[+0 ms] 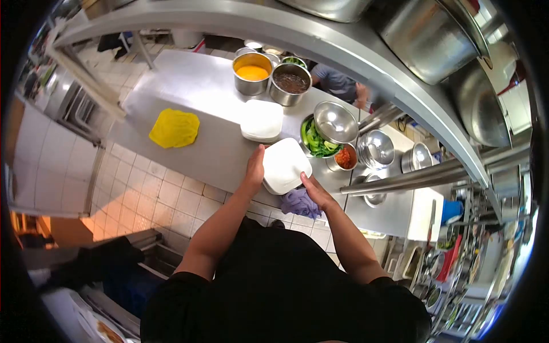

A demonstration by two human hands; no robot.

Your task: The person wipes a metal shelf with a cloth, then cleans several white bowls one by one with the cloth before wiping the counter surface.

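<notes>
A stack of white square dishes (286, 164) is held between my two hands at the front edge of the steel counter. My left hand (255, 168) grips its left side, and my right hand (315, 191) grips its lower right corner. Just behind it, a second white stack (262, 120) rests on the counter. A crumpled purple cloth (301, 203) lies beneath my right hand. To the right are a bowl of green vegetables (314, 139), partly covered by a steel bowl (335, 122), and a small container of chopped red food (345, 156).
A pot of orange liquid (252, 72) and a pot of dark contents (290, 84) stand at the back. A yellow cloth (174, 128) lies left. Steel bowls (377, 148) sit right. A shelf rail (343, 51) crosses overhead. Behind the counter is another person (334, 83).
</notes>
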